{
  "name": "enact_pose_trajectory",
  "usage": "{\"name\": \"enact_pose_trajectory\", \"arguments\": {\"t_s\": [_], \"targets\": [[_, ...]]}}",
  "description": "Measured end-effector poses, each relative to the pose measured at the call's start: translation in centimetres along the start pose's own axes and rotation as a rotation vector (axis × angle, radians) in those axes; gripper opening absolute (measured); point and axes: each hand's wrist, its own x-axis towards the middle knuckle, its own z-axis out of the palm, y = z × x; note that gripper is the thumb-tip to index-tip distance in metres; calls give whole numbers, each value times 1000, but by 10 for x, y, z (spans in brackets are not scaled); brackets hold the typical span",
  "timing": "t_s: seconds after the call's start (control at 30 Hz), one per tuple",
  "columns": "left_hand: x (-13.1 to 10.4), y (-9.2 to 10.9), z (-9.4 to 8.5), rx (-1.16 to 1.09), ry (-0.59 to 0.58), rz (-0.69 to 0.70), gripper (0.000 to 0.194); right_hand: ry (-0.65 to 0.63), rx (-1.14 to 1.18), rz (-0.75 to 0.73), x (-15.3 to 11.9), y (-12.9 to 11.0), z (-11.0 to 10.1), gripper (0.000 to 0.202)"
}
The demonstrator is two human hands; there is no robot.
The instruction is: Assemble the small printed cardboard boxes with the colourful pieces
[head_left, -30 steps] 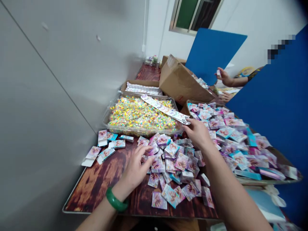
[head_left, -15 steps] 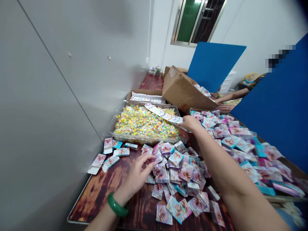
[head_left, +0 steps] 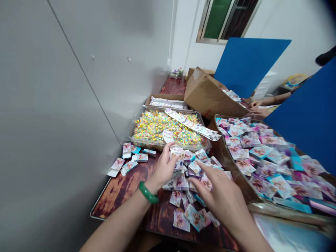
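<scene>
My left hand point(head_left: 165, 166), a green bangle on its wrist, is closed on a printed sticker strip point(head_left: 177, 156) that bends up toward the tray. Whether a small box is also in that grip I cannot tell. My right hand point(head_left: 214, 182) is open, thumb and fingers apart, over a loose pile of small printed boxes point(head_left: 181, 219) in purple and blue. Beyond the hands stands a clear plastic tray point(head_left: 149, 144) full of small packets of colourful beads point(head_left: 151, 126). Other long sticker strips point(head_left: 193, 124) lie across the tray's right side.
A carton point(head_left: 231, 168) of similar boxes stands at right, and a tilted carton point(head_left: 207, 94) behind it. Several boxes point(head_left: 128, 167) lie apart at left. More strips point(head_left: 168, 102) fill a shallow box behind the tray. Another person's hands point(head_left: 258, 108) are at the far right. A grey wall point(head_left: 65, 140) bounds the left.
My right hand has left the strips on the tray and come back toward me, now open over the pile. My left hand now holds a sticker strip. The view has shifted a little.
</scene>
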Motion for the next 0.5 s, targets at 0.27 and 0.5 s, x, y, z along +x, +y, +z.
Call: {"name": "enact_pose_trajectory", "arguments": {"t_s": [0.27,0.5], "targets": [[-44,35,-21,637,-435,519,75,-265,759,13,50,15,-5,42],[-43,28,-30,532,-195,379,84,-300,927,121,58,5,15,17]]}}
